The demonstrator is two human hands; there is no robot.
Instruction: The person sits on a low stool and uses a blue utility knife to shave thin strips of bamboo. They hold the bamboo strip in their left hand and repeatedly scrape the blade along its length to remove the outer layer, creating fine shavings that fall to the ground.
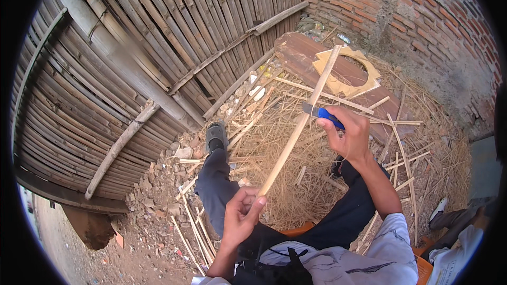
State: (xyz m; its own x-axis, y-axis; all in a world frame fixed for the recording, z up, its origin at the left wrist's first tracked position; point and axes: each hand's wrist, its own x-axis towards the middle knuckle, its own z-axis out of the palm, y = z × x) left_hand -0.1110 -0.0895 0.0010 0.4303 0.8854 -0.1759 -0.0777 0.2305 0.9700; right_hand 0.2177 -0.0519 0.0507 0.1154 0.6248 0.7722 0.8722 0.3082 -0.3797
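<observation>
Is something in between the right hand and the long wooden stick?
Yes: the blue-handled knife in the right hand, its blade overlapping the wooden stick. Nothing visible separates the left hand from the stick.

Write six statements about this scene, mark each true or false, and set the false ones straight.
1. The right hand holds a blue-handled knife with a flat metal blade. True.
2. The left hand grips the near end of a long, pale wooden strip. True.
3. The strip is bent into a ring. False: it is roughly straight.
4. A jagged-edged tan panel with a round hole lies on a reddish-brown board. True.
5. Red brick forms the wall at picture left. False: a brown slatted wall stands there.
6. Only bare soil lies below the strip. False: dry, straw-coloured shavings lie there.
</observation>
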